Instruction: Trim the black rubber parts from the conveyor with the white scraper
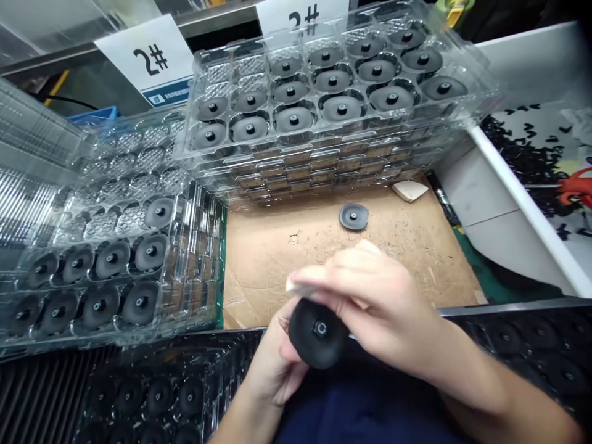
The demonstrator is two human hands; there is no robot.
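My left hand [272, 364] grips a black round disc part [318, 333] from below, its centre hub facing me. My right hand [370, 302] lies over the top of the disc, fingers closed on a small white piece [300, 285] pressed against the disc's upper edge. Both hands hover above the near edge of a brown cardboard sheet [416, 246]. Another black disc [354, 216] lies loose on the cardboard beyond my hands.
A stack of clear blister trays [217, 61] holding several black discs stands at the back; a second stack of trays [194, 246] is at the left. Dark trays [157, 394] of discs lie near me. A white bin [513, 185] with small black parts is at the right.
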